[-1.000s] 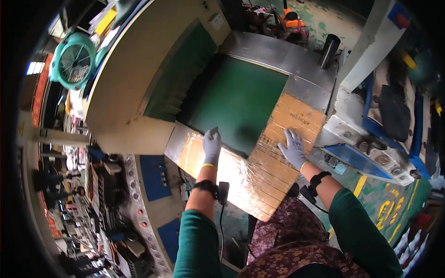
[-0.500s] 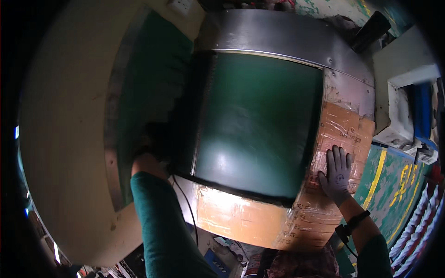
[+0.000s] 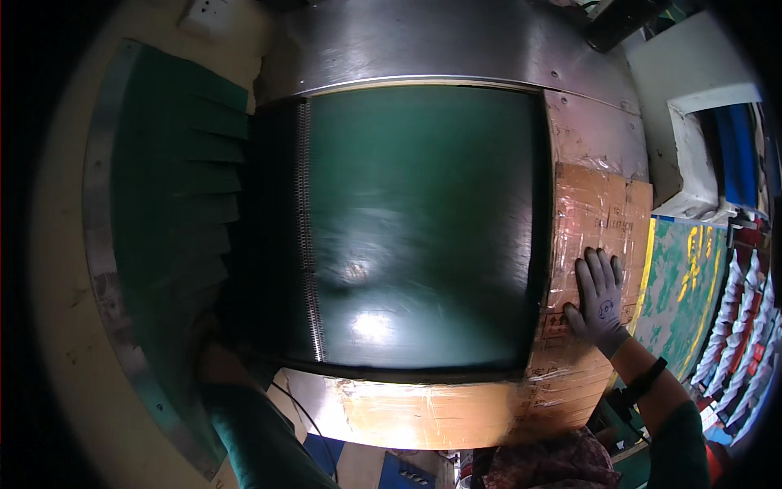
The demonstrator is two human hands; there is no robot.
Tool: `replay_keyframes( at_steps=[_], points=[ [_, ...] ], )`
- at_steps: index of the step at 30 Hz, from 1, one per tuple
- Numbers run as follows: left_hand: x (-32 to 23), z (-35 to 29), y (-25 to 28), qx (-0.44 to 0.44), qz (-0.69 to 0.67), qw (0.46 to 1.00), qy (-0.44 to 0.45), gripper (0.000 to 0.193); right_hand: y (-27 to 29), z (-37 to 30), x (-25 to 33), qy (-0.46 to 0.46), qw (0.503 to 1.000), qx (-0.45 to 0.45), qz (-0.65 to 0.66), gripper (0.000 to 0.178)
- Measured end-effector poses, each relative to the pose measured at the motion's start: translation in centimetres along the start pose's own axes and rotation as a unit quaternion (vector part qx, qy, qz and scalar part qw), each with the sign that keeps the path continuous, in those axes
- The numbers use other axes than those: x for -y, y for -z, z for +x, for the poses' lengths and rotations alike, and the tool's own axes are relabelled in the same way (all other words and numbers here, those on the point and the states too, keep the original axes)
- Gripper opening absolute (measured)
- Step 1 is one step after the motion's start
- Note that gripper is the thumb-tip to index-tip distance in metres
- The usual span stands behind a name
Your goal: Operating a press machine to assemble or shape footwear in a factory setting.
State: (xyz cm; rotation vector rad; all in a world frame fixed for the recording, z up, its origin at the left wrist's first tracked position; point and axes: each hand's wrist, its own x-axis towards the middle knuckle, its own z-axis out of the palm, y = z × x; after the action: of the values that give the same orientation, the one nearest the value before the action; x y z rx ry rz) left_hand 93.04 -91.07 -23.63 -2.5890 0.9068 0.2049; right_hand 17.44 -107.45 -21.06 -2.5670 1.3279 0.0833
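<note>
My right hand [image 3: 601,301], in a grey glove, lies flat with fingers spread on the taped cardboard [image 3: 599,212] along the right side of a dark green conveyor belt [image 3: 423,204]. A line of metal lacing [image 3: 306,204] crosses the belt near its left end. My left hand [image 3: 216,354] reaches into the shadow under a green slit curtain [image 3: 155,196] at the left. Its fingers are hidden in the dark, so I cannot see whether it holds anything.
A pale machine housing [image 3: 61,269] carries the curtain on a metal strip. A steel plate [image 3: 423,45] borders the belt's far side, and cardboard [image 3: 432,407] covers the near edge. A black cable [image 3: 314,424] hangs near my left forearm. A white machine frame [image 3: 692,122] stands at right.
The view has shifted, showing more of the curtain and its slits. My right hand stays flat on the cardboard. My left hand is still at the curtain, deep in shadow.
</note>
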Motion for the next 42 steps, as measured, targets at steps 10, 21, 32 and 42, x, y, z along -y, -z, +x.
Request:
replay_keyframes(
  at_steps=[10,21,32,42],
  points=[
    [-1.1,-2.7,-1.1,-0.027,-0.058,0.998,-0.009,0.065,0.7,-0.1,0.5,-0.002,1.0,0.009,0.005,0.078],
    [-15.5,-8.6,3.0,-0.024,-0.394,0.916,-0.067,0.074,2.6,-0.5,0.3,-0.002,0.999,-0.043,0.003,0.074],
    [-22.5,-28.1,7.2,0.179,-0.764,0.608,-0.119,0.071,1.7,-3.2,0.2,0.037,0.994,-0.089,0.052,0.071],
    [-36.6,-44.2,12.2,0.149,-0.225,0.768,-0.58,0.094,5.5,-11.5,-4.5,-0.08,0.771,0.055,0.629,0.063]
  ],
)
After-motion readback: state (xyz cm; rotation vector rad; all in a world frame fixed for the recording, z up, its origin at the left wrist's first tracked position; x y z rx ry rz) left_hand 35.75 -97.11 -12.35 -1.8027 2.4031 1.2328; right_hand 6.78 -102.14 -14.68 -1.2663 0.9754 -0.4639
